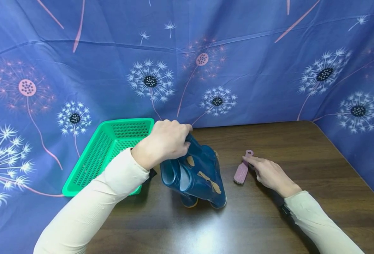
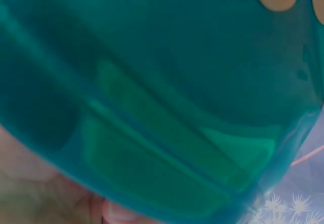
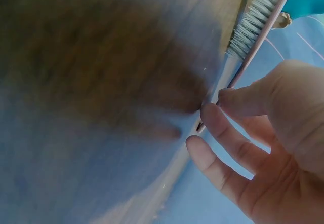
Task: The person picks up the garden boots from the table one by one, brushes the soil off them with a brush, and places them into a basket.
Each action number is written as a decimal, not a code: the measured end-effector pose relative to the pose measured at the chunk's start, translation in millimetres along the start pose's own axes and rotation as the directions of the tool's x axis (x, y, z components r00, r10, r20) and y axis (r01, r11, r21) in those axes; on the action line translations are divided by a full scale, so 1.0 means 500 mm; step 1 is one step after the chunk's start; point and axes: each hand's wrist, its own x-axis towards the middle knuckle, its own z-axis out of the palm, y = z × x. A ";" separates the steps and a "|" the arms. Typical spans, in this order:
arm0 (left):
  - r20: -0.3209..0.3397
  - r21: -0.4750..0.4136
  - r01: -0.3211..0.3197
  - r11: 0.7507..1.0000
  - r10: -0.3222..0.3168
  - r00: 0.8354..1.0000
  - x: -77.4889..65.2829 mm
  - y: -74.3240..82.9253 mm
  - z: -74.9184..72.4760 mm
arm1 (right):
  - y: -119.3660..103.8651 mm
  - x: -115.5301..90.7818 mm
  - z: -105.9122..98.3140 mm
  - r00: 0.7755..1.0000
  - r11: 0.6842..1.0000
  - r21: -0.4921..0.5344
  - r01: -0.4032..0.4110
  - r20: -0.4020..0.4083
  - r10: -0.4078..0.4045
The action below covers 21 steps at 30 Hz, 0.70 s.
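A pair of blue rain boots (image 1: 202, 176) with tan patches leans tilted over the table, the two openings facing the near left. My left hand (image 1: 166, 143) grips them by the upper edge; its fingertips are partly hidden behind the boots. Close up in the left wrist view, the glossy blue boot material (image 2: 202, 57) fills most of the picture. To the right of the boots is a pink brush (image 1: 241, 173), its bristles facing down to the table. My right hand (image 1: 271, 174) pinches the brush's handle end between thumb and fingers.
A green perforated plastic basket (image 1: 110, 135) stands at the left, partly behind the left arm. The brown wooden table (image 1: 317, 162) has a rounded far right corner. A blue cloth with dandelion prints (image 1: 253, 70) hangs behind and beside it.
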 end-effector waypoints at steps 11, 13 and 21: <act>-0.027 0.007 -0.007 1.000 0.007 1.000 -0.003 0.025 -0.002 | -0.002 0.005 0.008 0.998 0.996 -0.080 0.032 -0.060 -0.036; -0.020 -0.008 -0.015 1.000 0.014 1.000 -0.007 0.029 -0.003 | -0.002 0.005 0.009 0.997 0.996 -0.090 0.028 -0.074 -0.035; -0.113 -0.167 -0.080 0.983 0.062 0.992 -0.032 0.041 -0.001 | 0.001 0.001 0.009 0.998 0.994 -0.107 -0.007 -0.064 0.000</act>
